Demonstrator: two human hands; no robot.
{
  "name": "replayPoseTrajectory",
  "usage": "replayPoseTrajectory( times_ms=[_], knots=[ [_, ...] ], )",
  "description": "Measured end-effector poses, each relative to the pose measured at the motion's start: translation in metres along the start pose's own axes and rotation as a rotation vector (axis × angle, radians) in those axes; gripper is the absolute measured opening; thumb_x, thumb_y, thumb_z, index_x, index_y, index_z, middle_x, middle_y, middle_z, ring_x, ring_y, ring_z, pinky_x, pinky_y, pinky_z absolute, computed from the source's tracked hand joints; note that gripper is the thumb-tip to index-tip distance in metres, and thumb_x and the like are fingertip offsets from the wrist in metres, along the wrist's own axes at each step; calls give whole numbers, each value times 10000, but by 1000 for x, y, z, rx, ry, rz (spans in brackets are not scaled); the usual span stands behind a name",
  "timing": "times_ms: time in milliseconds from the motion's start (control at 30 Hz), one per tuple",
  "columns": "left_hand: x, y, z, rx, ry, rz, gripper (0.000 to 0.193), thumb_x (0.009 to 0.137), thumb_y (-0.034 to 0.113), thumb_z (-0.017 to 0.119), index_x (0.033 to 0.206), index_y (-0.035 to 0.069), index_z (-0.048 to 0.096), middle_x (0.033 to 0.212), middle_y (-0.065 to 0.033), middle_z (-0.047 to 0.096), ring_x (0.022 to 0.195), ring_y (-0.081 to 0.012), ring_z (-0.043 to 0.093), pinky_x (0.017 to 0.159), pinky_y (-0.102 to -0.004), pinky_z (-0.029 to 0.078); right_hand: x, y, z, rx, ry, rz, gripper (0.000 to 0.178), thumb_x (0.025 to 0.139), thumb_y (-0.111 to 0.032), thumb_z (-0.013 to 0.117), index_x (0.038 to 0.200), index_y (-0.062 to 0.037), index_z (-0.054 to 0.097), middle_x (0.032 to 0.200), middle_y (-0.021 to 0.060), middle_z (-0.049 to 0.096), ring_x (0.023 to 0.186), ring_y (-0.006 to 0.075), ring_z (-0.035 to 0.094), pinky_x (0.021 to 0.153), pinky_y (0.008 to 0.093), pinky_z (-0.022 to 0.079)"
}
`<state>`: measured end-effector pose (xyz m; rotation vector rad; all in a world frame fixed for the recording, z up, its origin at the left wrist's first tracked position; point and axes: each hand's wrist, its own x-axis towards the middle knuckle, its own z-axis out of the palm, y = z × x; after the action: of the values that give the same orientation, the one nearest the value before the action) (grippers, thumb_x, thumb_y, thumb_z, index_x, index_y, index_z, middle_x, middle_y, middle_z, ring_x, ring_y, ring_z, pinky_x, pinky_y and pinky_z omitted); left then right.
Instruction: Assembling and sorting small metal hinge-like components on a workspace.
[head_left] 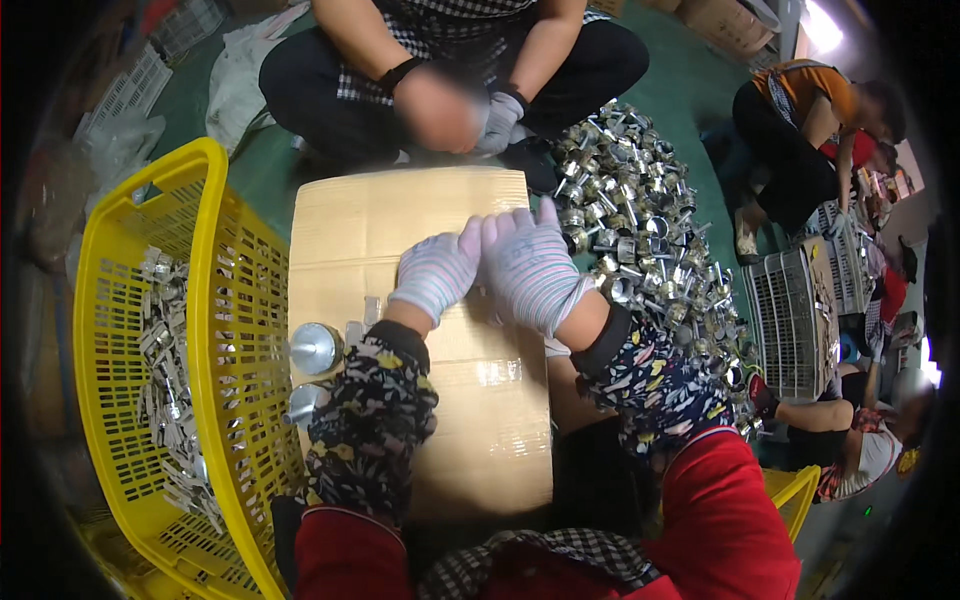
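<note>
Both my hands meet over a tan cardboard sheet [450, 400], in pale gloves with thin coloured stripes. My left hand [438, 270] is closed, its fingertips against the other hand. My right hand [530, 268] has its fingers bent over and away from me. Whatever lies between or under the fingers is hidden. Near my left forearm, a round silver metal cup [314, 348] rests at the cardboard's left edge, with a second metal cup [306, 402] just nearer to me. Small flat metal pieces [355, 331] lie beside them.
A yellow plastic basket [210, 330] with metal parts [170, 390] stands at the left. To the right is a large heap of metal cups with stems [640, 220] on the green floor. Opposite me sits a person [450, 100]; other people work among grey crates [785, 320] at the right.
</note>
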<state>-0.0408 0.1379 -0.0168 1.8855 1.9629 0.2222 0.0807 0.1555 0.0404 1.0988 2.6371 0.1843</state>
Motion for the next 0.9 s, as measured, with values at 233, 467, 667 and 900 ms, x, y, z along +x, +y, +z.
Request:
replayPoseTrajectory(
  times_ms=[233,467,667,900],
  knots=[
    [-1,11,-5,-98,-99,28,425,886,397,212,1100,113,444,973,-202,615,957,-361,569,871,-436,396,26,41,-12,339,-388,-58,500,558,-423,680,838,-10,649,829,153,637,795,283,620,810,438,404],
    [-4,8,-10,-79,-207,-88,368,898,323,235,1103,83,424,981,-200,614,959,-356,574,848,-446,421,-18,17,-5,153,-22,38,652,525,-405,739,1059,-76,562,991,135,579,989,298,543,900,412,341],
    [-56,6,6,-111,-107,32,403,857,326,345,1092,28,478,1000,-220,599,964,-361,568,860,-423,423,-35,20,-15,301,-126,-98,555,542,-381,707,984,-64,596,916,141,618,896,294,596,802,381,427],
    [-209,32,-11,-713,-224,-7,406,763,234,531,1067,-34,505,886,-127,592,790,-206,559,732,-305,449,-124,39,-11,1666,77,-248,690,765,-392,631,1284,-5,395,1266,163,468,1160,231,450,991,343,347]
  ],
)
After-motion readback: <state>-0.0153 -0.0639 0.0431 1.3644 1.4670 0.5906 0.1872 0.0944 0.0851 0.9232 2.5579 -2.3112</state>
